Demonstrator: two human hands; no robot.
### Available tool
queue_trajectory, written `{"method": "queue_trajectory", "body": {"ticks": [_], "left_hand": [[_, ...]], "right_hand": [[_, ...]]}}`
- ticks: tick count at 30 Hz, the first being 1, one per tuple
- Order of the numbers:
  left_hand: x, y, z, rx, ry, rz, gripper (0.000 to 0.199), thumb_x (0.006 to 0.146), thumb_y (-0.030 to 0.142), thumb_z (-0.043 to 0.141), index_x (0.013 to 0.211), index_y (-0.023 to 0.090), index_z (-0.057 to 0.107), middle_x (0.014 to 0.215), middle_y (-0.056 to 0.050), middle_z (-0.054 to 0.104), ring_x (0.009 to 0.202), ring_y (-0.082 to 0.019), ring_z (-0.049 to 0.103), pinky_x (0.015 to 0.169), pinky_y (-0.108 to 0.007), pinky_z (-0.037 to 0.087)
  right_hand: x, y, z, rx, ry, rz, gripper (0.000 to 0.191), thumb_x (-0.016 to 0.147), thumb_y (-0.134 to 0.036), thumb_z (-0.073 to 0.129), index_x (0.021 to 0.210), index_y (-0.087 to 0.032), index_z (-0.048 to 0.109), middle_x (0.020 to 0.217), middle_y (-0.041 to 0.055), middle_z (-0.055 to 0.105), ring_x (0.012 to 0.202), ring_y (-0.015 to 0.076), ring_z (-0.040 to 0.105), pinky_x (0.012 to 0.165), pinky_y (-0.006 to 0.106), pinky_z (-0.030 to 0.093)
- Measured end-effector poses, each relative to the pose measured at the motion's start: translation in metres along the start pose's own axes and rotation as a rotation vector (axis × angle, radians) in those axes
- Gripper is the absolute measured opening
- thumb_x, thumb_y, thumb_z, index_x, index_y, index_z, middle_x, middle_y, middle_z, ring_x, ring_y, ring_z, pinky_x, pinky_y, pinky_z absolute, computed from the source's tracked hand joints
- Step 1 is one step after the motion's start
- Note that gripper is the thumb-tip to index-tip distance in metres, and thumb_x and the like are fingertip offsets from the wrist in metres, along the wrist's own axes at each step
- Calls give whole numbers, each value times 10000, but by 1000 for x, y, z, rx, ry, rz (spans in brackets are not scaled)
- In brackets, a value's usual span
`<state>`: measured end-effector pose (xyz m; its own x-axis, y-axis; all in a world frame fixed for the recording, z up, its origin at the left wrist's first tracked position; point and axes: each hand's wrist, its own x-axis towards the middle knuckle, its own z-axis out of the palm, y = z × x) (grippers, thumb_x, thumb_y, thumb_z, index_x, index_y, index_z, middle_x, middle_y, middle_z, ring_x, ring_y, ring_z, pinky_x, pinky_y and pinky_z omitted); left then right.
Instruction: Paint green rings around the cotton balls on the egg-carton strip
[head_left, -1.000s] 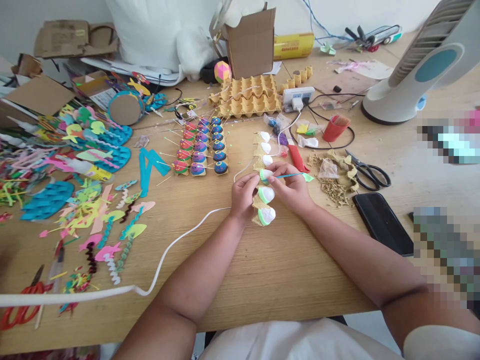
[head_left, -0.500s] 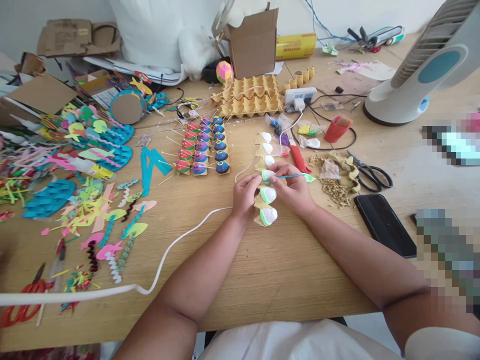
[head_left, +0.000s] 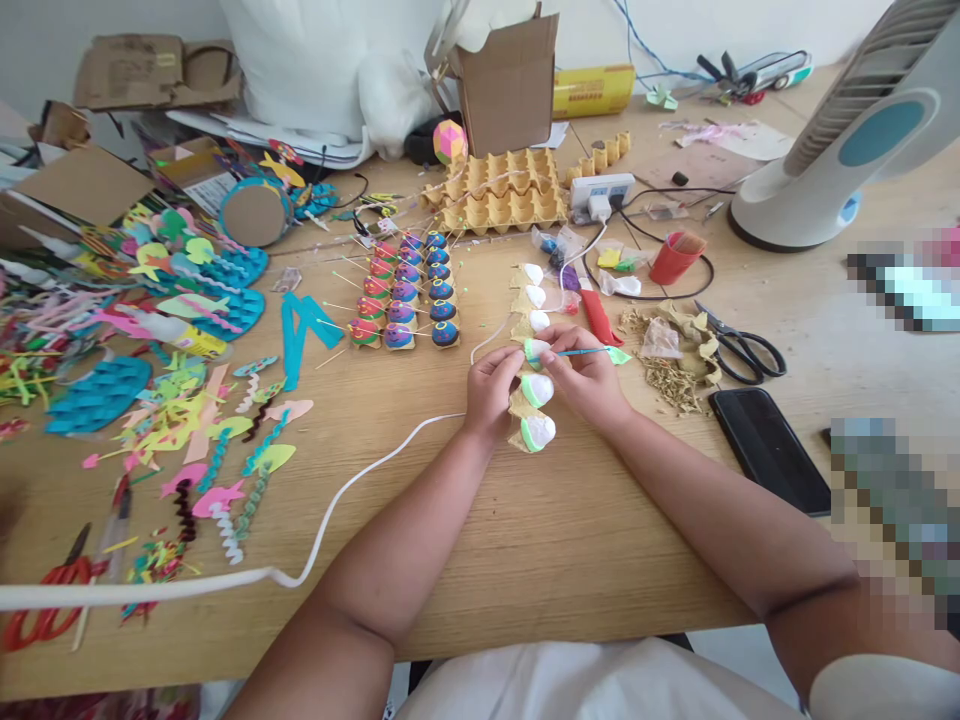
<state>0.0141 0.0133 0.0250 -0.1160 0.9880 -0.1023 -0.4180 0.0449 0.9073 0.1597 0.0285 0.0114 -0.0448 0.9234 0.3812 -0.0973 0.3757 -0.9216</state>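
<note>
Our left hand (head_left: 491, 388) pinches an egg-carton strip (head_left: 518, 403) on the tabletop (head_left: 525, 540); our right hand (head_left: 589, 372), fingers closed, grips a slim blue tool (head_left: 583, 351). We judge the strip light, stiff but crushable, best held by its bare edges.

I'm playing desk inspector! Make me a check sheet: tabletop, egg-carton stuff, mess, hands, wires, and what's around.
Surface: wooden table, bare wood between the arms.
Job's things: carton strip, six white lumps, nearest three edged green; thin blue stick.
Clutter: coloured scraps, black-handled scissors, phone.
Hands: left hand holds the strip; right hand holds the stick.
Cables: white cable crosses the table; black cable loops around the red cup.
Surroundings: fan, cardboard box.
</note>
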Motion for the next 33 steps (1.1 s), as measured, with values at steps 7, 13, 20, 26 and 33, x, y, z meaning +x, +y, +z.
{"method": "queue_trajectory", "body": {"ticks": [7,13,20,26,33], "left_hand": [[-1,-1,-1,-1,-20,11,198,711,361,862,767,174,829,638,14,642,554,-101,485,531,-253,368],[0,-3,-1,13,-15,22,199,723,368,851,784,180,824,660,10,658,590,-119,534,571,-262,402],[0,-5,-2,5,-19,29,191,726,358,846,794,180,841,653,9,655,638,-131,580,613,-257,447],[0,-5,-2,-1,-28,27,186,727,355,854,787,179,843,628,16,628,598,-118,542,588,-251,429],[0,-5,-1,1,-58,31,191,751,371,833,798,186,842,699,-5,707,590,-118,546,596,-261,438]], "right_hand": [[-1,-3,2,14,12,14,408,883,-597,840,826,-257,622,1104,48,711,1085,229,686,1053,461,537],[-2,-1,2,0,16,24,434,882,-639,821,835,-261,613,1122,52,717,1066,229,679,1050,468,544],[-1,0,0,-10,11,-2,396,905,-592,820,851,-259,612,1100,40,702,1040,213,672,1028,441,516],[-2,-1,1,29,18,24,407,889,-603,832,862,-261,611,1107,44,710,1068,220,675,1035,440,527],[-1,1,2,35,35,37,415,879,-587,846,844,-259,593,1093,40,706,1045,214,668,999,429,537]]}}
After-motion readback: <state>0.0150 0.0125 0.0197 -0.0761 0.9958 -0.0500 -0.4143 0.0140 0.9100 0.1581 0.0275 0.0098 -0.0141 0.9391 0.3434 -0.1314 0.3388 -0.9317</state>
